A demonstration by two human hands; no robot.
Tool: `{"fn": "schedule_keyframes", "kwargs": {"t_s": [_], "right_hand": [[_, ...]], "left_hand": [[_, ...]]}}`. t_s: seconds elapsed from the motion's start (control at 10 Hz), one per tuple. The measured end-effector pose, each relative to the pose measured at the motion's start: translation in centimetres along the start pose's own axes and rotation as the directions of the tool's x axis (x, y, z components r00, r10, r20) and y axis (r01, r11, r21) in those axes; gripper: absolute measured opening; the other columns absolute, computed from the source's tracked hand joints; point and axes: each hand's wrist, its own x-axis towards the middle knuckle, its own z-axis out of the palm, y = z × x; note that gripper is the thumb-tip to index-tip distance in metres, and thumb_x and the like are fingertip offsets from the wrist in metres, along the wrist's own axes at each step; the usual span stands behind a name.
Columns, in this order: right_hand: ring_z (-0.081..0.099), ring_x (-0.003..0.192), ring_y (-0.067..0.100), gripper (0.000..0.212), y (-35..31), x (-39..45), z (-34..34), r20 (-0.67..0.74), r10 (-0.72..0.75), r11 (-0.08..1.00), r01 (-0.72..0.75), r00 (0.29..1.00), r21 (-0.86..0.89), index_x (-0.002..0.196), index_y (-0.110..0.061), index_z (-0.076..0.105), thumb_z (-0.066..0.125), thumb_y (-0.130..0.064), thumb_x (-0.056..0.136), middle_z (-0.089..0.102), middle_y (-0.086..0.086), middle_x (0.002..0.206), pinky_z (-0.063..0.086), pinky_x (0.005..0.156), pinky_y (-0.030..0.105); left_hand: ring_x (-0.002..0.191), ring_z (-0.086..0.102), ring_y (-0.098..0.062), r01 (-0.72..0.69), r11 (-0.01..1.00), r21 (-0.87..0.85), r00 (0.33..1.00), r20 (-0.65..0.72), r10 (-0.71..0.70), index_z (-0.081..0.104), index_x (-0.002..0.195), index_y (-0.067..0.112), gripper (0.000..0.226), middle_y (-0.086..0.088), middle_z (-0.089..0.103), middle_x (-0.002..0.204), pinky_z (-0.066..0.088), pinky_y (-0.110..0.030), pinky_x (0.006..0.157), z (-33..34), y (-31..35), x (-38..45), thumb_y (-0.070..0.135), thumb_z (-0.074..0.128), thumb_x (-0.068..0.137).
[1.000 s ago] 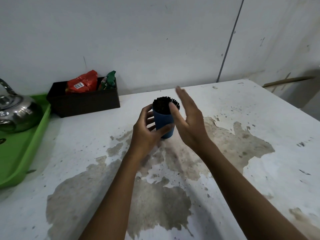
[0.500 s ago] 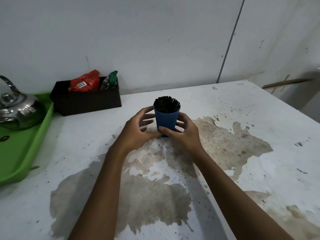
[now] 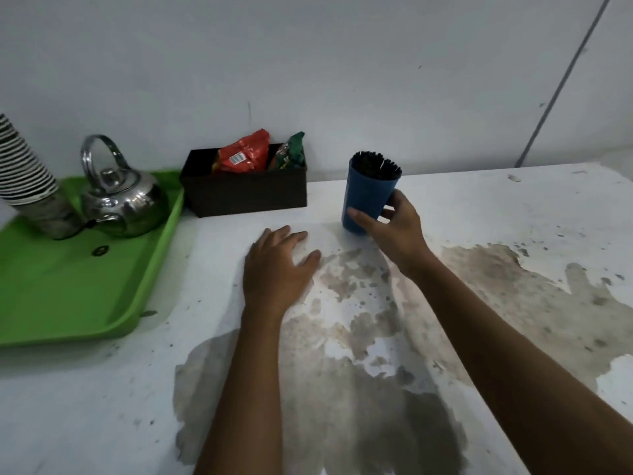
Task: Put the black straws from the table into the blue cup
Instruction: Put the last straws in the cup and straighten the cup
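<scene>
Now the cup (image 3: 370, 197) stands upright on the desk (image 3: 513, 217) in the upper middle of the frame, its long axis vertical, packed with straws (image 3: 376, 164) whose black tips crowd just above the rim. The right hand (image 3: 394, 231) grasps it low on the wall — thumb across the near side, fingers wrapped round the right — so the cup sits directly up-frame of that palm. The left hand (image 3: 277, 265) lies released, flat on the desk, fingers spread, down-left of the cup and apart from it; the right is plainly the nearer one.

No loose straws show anywhere on the stained desk, so the task looks finished, and what remains is probably only to let the cup go.

To the left of the cup sits a dark box (image 3: 246, 193) holding snack packets — near, but not touching. Further left a green tray (image 3: 147, 286) carries a kettle (image 3: 123, 200) and a stack of paper cups (image 3: 24, 173). Nothing stands between either hand and the cup.
</scene>
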Motion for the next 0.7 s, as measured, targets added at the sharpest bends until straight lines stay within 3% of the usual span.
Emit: {"fn": "schedule_keyframes", "kwargs": {"t_s": [0.1,0.3,0.5,0.7], "right_hand": [[0.059,0.104,0.014,0.064,0.2,2.7,2.1,0.028,0.005,0.999,-0.003,1.0,-0.048,0.132,-0.011,0.048,0.081,-0.027,0.079,0.06,0.0,0.125,0.051,0.075,0.014],[0.058,0.112,0.025,0.063,1.1,6.9,5.7,0.054,-0.022,0.991,0.029,0.998,-0.132,0.129,-0.007,0.048,0.08,-0.028,0.079,0.06,0.008,0.128,0.054,0.091,0.038],[0.057,0.115,0.027,0.065,1.2,9.3,7.0,0.033,-0.01,0.988,0.015,0.999,-0.154,0.13,-0.008,0.048,0.081,-0.028,0.077,0.058,0.009,0.129,0.053,0.094,0.04],[0.049,0.128,0.026,0.08,1.8,9.1,6.1,0.119,0.024,0.961,0.01,0.993,-0.275,0.14,-0.01,0.041,0.082,-0.036,0.076,0.051,0.008,0.143,0.044,0.103,0.035]], "left_hand": [[0.144,0.031,-0.017,0.006,1.0,-0.002,0.999,-0.036,-0.006,0.054,0.136,0.039,0.054,0.011,0.044,0.151,0.028,-0.04,0.117,0.3,-0.1,0.2,0.064,0.05,0.088],[0.144,0.03,-0.015,0.014,1.0,0.002,0.998,-0.06,-0.014,0.055,0.135,0.04,0.054,0.013,0.044,0.15,0.029,-0.04,0.117,0.6,-0.1,0.2,0.064,0.05,0.087],[0.143,0.03,-0.016,0.018,0.999,0.03,0.998,-0.068,-0.016,0.053,0.135,0.041,0.055,0.013,0.043,0.15,0.028,-0.042,0.116,0.8,-0.2,0.4,0.066,0.047,0.087],[0.143,0.031,-0.016,0.014,1.0,0.025,0.997,-0.081,-0.012,0.054,0.133,0.04,0.054,0.013,0.044,0.15,0.027,-0.041,0.115,0.6,-0.1,0.5,0.067,0.048,0.087]]}}
